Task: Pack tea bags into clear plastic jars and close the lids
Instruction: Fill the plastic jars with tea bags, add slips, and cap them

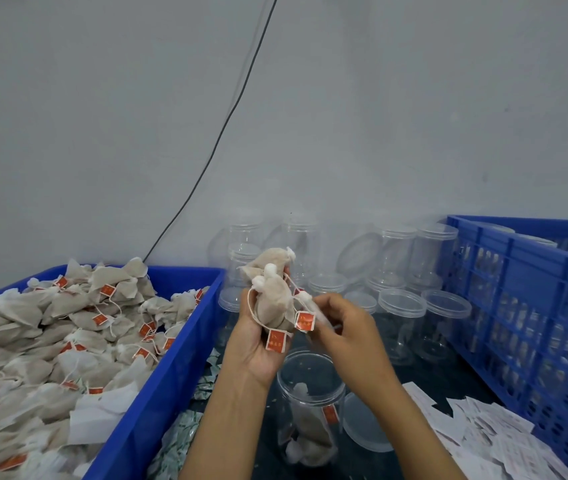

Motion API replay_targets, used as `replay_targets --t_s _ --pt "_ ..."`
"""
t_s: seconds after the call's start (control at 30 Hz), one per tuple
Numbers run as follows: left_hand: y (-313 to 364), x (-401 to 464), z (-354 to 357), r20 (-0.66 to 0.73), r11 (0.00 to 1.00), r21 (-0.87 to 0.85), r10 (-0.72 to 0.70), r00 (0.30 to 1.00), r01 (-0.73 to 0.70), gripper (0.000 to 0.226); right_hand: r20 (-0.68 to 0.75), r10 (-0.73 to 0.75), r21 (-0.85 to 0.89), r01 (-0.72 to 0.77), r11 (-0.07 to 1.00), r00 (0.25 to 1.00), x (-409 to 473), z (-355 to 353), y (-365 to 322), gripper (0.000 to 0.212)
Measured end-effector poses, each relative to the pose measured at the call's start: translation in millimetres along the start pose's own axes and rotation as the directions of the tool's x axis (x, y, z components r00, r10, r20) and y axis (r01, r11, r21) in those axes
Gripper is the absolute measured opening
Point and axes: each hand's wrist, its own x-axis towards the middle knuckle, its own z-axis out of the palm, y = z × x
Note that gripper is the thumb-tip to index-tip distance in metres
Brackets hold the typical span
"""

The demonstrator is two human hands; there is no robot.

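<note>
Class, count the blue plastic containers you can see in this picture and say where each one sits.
2. A solid-walled blue bin full of tea bags at the left, and a slatted blue crate at the right. Others could lie outside the view.

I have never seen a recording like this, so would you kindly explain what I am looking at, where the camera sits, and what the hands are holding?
There is no machine here: a person wears a camera on the head, looking forward and down at their own two hands. The left hand grips a bunch of tea bags. The right hand pinches one bag of that bunch. Below them stands an open clear jar with a few tea bags inside, its lid lying beside it. On the left, a blue bin holds many more tea bags. Empty lidded jars stand behind, and a blue crate sits on the right.
</note>
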Motion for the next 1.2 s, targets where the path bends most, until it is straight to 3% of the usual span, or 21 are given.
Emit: replay_targets --t_s 0.17,0.33,0.43,0.53,0.63,0.7,0.8,0.87,0.93,1.1,1.2 --pt "4 3 0 -0.015 0.930 0.299 0.229 0.973 -0.215 0.024 -0.241 -0.063 -0.040 0.055 0.998 0.969 4 -14 1 0.013" --pt "4 2 -2 -0.063 0.951 0.255 0.194 0.979 -0.172 0.030 -0.335 0.046 0.056 -0.029 0.998 0.941 7 -18 2 0.011" --pt "9 4 -7 -0.097 0.944 0.247 0.247 0.964 -0.217 0.018 -0.276 0.090 0.075 -0.072 0.995 0.957 7 -19 0 0.009" --pt "17 5 -9 -0.069 0.926 0.264 0.297 0.952 -0.270 0.025 -0.151 0.143 0.080 -0.132 0.988 0.978 6 -21 -4 0.006" --pt "20 4 -10 -0.055 0.891 0.337 0.340 0.939 -0.303 0.026 0.105 0.214 -0.140 -0.199 0.970 0.971 3 -20 -6 0.015" --pt "19 5 -9 -0.033 0.862 0.405 0.346 0.938 -0.303 0.029 0.163 0.173 -0.227 -0.134 0.965 0.971 1 -16 -7 0.026" --pt "11 6 -10 0.032 0.782 0.549 0.332 0.943 -0.294 0.039 0.022 0.080 -0.016 -0.080 0.997 0.997 0 -11 -13 0.017" --pt "6 5 -8 0.080 0.733 0.624 0.285 0.955 -0.271 0.043 -0.018 0.127 0.207 -0.121 0.971 0.992 2 -10 -18 0.019" --pt "2 3 -4 0.115 0.713 0.656 0.228 0.967 -0.246 0.041 0.017 0.192 0.323 -0.187 0.928 0.981 4 -11 -19 0.029" --pt "-12 1 -1 0.072 0.696 0.701 0.148 0.986 -0.156 0.016 0.028 0.315 0.444 -0.294 0.846 0.949 3 -4 -16 0.031" --pt "-20 3 -1 0.015 0.679 0.715 0.227 0.974 -0.169 0.018 0.013 0.302 0.401 -0.282 0.872 0.953 1 5 -14 0.037"
